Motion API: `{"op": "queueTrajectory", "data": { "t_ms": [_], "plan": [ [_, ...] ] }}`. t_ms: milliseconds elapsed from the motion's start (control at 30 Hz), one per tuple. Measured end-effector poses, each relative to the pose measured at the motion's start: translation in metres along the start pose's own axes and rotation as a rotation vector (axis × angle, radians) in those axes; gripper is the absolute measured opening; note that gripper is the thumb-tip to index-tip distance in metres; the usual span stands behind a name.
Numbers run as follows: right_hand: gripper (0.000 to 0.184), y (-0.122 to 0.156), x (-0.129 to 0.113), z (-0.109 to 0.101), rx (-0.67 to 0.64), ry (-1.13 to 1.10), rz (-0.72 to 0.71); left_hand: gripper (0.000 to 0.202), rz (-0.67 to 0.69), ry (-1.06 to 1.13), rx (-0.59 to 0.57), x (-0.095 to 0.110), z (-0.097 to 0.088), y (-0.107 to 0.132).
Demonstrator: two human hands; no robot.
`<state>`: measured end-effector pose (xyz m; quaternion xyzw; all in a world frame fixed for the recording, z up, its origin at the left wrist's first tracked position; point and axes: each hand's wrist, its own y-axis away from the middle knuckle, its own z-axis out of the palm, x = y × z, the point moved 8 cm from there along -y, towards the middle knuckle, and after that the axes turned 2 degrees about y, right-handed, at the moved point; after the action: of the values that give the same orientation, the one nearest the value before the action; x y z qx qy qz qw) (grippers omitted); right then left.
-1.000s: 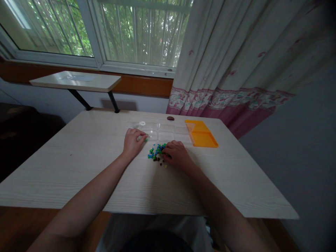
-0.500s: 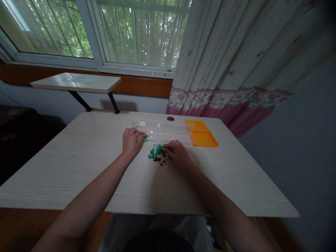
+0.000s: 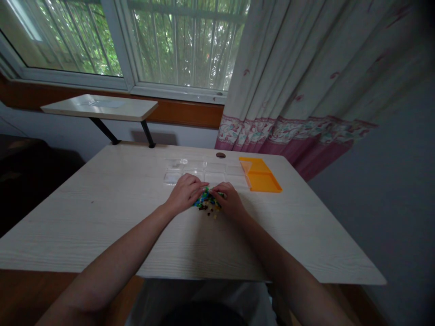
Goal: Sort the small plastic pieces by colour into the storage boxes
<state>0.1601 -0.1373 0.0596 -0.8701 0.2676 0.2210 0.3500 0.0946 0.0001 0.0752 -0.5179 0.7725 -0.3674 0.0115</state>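
A: Item one, the hands?

B: The left hand (image 3: 185, 192) is resting on the near left edge of the pile of small beads (image 3: 206, 199), fingers curled down and bunched, tips touching the beads. The right hand (image 3: 229, 202) is lying against the pile's right side, fingers likewise bent and close together, tips meeting the beads. The two sets of fingertips are almost touching over the pile. Whether either hand is pinching a bead I cannot tell; the tips are too small and hidden.

A: Item two, the beads themselves?

B: They are lying loose on the pale wooden table (image 3: 102, 217), roughly at its middle, between the two hands. Green and blue ones are showing at the top; a few dark brown and yellow ones are straying toward the near side.

A: Item three, containers?

B: A clear compartment tray (image 3: 176, 174) is lying flat just beyond the hands, its near edge beside the left knuckles. Its cells are hard to read through the glare. An orange lid (image 3: 261, 177) is sitting touching or just beside the tray's right end.

A: Item four, surroundings?

B: A small white side table (image 3: 98, 105) on black legs is standing behind the far left edge. A window (image 3: 170, 40) is showing green foliage. A pale curtain (image 3: 306, 90) with a pink patterned hem is hanging at the right.
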Motion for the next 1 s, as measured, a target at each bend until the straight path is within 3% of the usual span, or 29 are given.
{"op": "queueTrajectory", "data": {
  "t_ms": [333, 533, 633, 767, 1000],
  "plan": [
    [0.021, -0.001, -0.003, 0.002, -0.023, 0.077, -0.038, 0.025, 0.016, -0.001, -0.034, 0.001, 0.005, -0.003],
    [0.021, 0.0, 0.015, -0.03, 0.09, 0.289, 0.04, 0.025, -0.092, -0.099, 0.124, -0.02, -0.015, 0.0],
    [0.017, 0.001, 0.025, -0.038, 0.021, 0.43, 0.067, 0.026, -0.158, -0.145, 0.18, -0.036, -0.025, 0.002],
    [0.011, 0.004, 0.029, -0.03, -0.157, 0.509, 0.075, 0.028, -0.237, -0.184, 0.224, -0.053, -0.031, 0.006],
    [0.01, 0.005, 0.018, -0.017, -0.286, 0.617, 0.067, 0.03, -0.286, -0.189, 0.238, -0.062, -0.029, 0.009]
  ]
}}
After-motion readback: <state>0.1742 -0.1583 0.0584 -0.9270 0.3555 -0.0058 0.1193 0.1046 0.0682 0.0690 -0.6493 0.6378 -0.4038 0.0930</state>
